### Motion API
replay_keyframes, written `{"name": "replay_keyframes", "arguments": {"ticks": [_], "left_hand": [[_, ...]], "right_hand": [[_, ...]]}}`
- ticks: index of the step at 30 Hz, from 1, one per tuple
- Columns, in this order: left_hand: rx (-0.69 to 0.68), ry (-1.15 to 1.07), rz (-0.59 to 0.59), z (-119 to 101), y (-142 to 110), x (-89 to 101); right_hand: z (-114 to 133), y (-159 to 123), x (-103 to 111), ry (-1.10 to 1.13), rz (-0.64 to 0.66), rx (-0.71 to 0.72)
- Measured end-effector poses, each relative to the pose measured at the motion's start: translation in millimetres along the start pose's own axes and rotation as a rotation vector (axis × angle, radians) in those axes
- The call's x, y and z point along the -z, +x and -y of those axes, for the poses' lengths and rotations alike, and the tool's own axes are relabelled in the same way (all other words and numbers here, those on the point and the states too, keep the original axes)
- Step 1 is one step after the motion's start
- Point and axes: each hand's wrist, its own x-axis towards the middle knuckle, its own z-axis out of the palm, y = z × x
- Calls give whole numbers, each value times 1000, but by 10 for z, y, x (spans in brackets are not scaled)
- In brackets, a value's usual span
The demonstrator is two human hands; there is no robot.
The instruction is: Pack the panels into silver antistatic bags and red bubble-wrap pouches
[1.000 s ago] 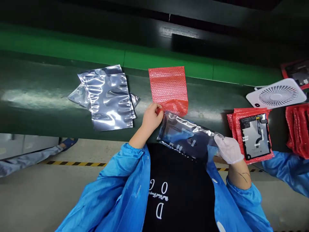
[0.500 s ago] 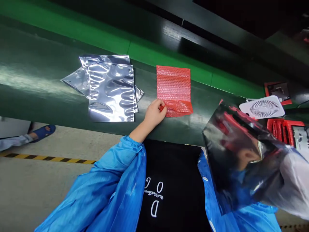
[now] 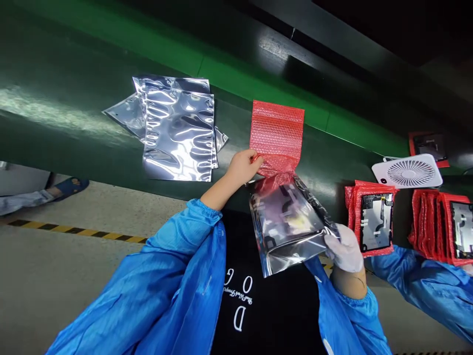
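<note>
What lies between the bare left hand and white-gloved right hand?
The head view shows a shiny, translucent grey plastic bag with a flat panel inside, meeting a red bubble-wrap pouch the left hand pinches.

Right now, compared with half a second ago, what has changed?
The right hand has swung the filled bag left, its far end meeting the red pouch at its near end. The left hand still pinches the pouch; silver bags and fan look unmoved.
</note>
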Motion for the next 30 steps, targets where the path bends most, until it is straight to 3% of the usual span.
{"name": "replay_keyframes", "arguments": {"ticks": [4, 7, 11, 15, 17, 19, 22, 25, 30], "left_hand": [[-95, 37, -53, -60, -7, -10], [-192, 56, -68, -72, -32, -25], [-206, 87, -50, -21, -39, -36], [-213, 129, -51, 6, -48, -58], [-204, 141, -49, 3, -60, -69], [-189, 151, -34, -4, -63, -69], [-177, 141, -1, -23, -32, -24], [-207, 125, -18, -60, 31, 74], [-207, 94, -78, -134, 116, 253]], "right_hand": [[33, 75, 17, 85, 324, 30], [-67, 131, -31, 84, 397, -56], [-326, 184, -220, 154, 275, -175], [-562, 313, -408, 232, -123, -441], [-605, 436, -478, 370, -243, -536], [-580, 575, -541, 412, -178, -516], [-464, 735, -617, 257, -16, -389], [-365, 767, -605, 166, -7, -323], [-366, 679, -404, 243, 46, -297]]}}
